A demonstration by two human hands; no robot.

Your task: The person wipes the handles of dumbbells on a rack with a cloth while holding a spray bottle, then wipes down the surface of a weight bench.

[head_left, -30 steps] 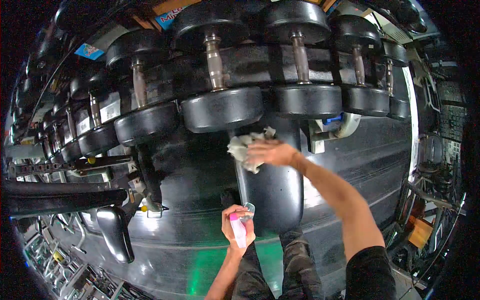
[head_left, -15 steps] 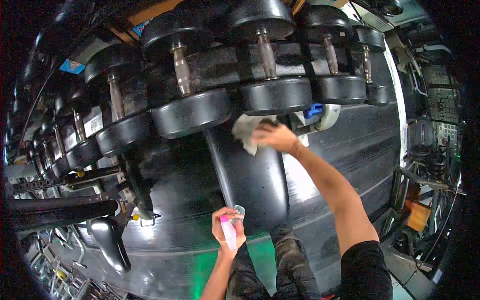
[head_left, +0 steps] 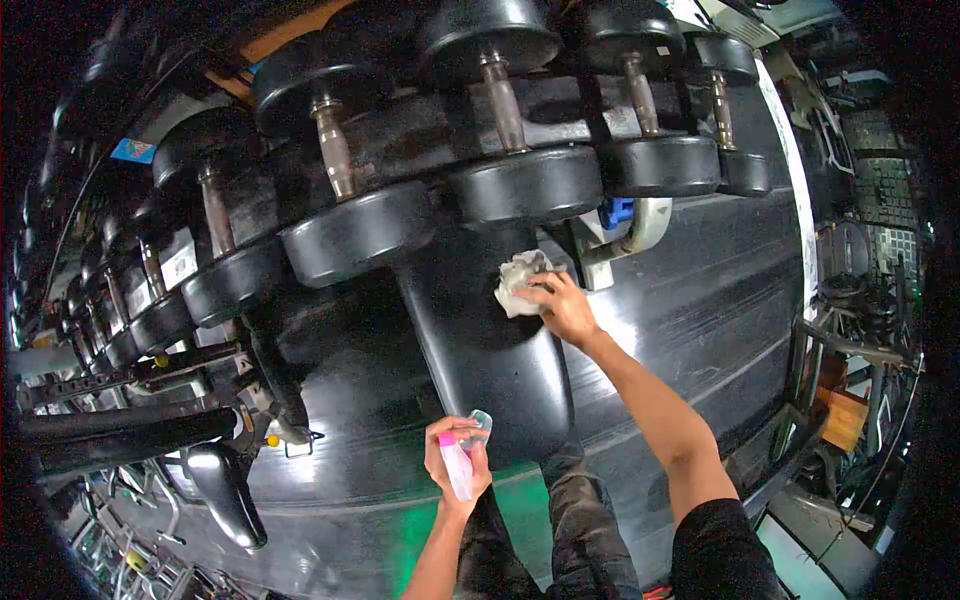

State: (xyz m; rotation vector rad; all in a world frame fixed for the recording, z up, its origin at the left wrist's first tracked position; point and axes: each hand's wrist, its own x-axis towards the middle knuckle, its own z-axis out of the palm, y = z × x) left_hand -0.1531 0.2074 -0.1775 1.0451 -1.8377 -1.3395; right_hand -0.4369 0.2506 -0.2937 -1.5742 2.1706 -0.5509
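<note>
My right hand (head_left: 568,310) presses a crumpled pale cloth (head_left: 523,283) on the black padded bench (head_left: 485,335), near the bench's far end. Its fingers are curled over the cloth's right side. Lower down, my left hand (head_left: 457,455) is wrapped round a small clear spray bottle (head_left: 459,470) with a pink part, held above the near end of the bench. Just beyond the cloth, a big black dumbbell (head_left: 525,187) rests on the rack, its round head overhanging the bench's far end.
More black dumbbells (head_left: 360,235) with metal handles line the rack from left to right. A weight machine (head_left: 215,470) with a black pad stands at the left. Plates and frames (head_left: 850,310) are at the right. Dark flooring (head_left: 690,290) lies right of the bench.
My right hand has drawn the cloth nearer to me and slightly right along the bench. My left hand with the spray bottle stays about where it was. The view has shifted slightly.
</note>
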